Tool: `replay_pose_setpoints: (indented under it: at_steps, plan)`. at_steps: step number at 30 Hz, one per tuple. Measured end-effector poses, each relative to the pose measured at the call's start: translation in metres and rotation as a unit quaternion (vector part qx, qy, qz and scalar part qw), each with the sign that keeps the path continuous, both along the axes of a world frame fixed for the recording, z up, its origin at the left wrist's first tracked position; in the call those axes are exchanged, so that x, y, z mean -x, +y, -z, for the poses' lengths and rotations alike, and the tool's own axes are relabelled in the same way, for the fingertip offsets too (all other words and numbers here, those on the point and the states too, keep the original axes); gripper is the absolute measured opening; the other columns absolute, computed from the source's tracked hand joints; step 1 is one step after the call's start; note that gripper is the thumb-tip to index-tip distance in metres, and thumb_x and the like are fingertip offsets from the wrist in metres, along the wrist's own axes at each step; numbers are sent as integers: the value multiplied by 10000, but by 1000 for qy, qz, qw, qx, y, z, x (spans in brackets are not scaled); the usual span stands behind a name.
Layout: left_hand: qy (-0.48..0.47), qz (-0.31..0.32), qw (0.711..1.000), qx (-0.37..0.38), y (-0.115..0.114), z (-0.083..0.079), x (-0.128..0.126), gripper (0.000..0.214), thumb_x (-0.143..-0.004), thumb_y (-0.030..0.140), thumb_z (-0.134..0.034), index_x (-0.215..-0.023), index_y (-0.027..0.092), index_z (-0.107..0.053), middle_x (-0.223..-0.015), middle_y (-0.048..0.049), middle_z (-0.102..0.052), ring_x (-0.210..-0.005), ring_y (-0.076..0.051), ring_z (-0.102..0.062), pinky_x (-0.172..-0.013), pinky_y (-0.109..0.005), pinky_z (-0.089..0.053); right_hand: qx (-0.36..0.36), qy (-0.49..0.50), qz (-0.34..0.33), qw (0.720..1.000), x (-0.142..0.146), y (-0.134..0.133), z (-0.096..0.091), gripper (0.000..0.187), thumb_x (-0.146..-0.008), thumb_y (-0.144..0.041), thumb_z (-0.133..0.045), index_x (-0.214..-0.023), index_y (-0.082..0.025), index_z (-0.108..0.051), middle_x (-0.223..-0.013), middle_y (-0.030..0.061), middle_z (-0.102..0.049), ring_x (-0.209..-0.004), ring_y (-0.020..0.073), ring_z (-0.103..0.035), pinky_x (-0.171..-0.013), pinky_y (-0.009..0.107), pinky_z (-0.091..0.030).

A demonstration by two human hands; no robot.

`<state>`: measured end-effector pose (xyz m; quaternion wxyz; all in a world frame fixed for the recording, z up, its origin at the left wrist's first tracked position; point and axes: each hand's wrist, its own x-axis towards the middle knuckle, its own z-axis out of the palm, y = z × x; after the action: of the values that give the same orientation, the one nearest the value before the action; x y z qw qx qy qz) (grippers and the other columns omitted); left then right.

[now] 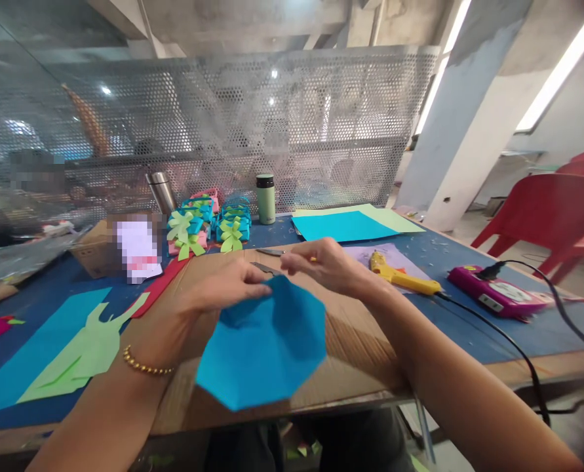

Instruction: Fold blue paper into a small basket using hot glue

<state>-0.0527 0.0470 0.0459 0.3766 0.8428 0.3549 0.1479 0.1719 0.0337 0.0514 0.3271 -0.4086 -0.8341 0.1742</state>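
Note:
A blue sheet of paper (267, 354), cut with several straight edges and slightly creased, hangs tilted over the cardboard. My left hand (233, 285) pinches it near its upper edge between thumb and fingers. Just above the paper's top corner, my right hand (321, 262) has its fingers curled together; whether anything is between the fingertips is hidden. Behind the hands, a pointed metal blade (271, 252) lies by the right fingers. A second dark metal tip (262, 267) shows between the hands, its remainder covered.
Brown cardboard (360, 334) covers the table's middle. On the right are a yellow glue gun (404, 278) and a magenta power strip (495, 292) with cables. Blue sheets (345, 226) lie behind. Left are green paper cutouts (82, 354), a phone (138, 249) and small paper baskets (233, 219). A green flask (266, 200) stands at the back.

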Motion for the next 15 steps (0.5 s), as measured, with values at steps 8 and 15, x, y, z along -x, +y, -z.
replay_pose_setpoints:
  at_steps: [8,15]
  plan:
    - [-128,-298,942,-90,38,28,4,244,-773,396,-535,-692,171,-580,-595,20,-495,-538,-138,-429,-519,-251,-315,32,158,91,983,-13,25,16,563,-931,-618,-406,-769,-137,-650,-718,58,-641,-656,151,-580,-611,272,-445]
    - [-63,-338,920,-189,29,30,-6,240,-778,315,-551,-572,196,-516,-561,16,-444,-605,-163,-440,-571,-270,-254,46,125,78,988,-3,17,27,455,-886,-592,-533,-872,-151,-645,-716,22,-613,-671,152,-577,-585,252,-435]
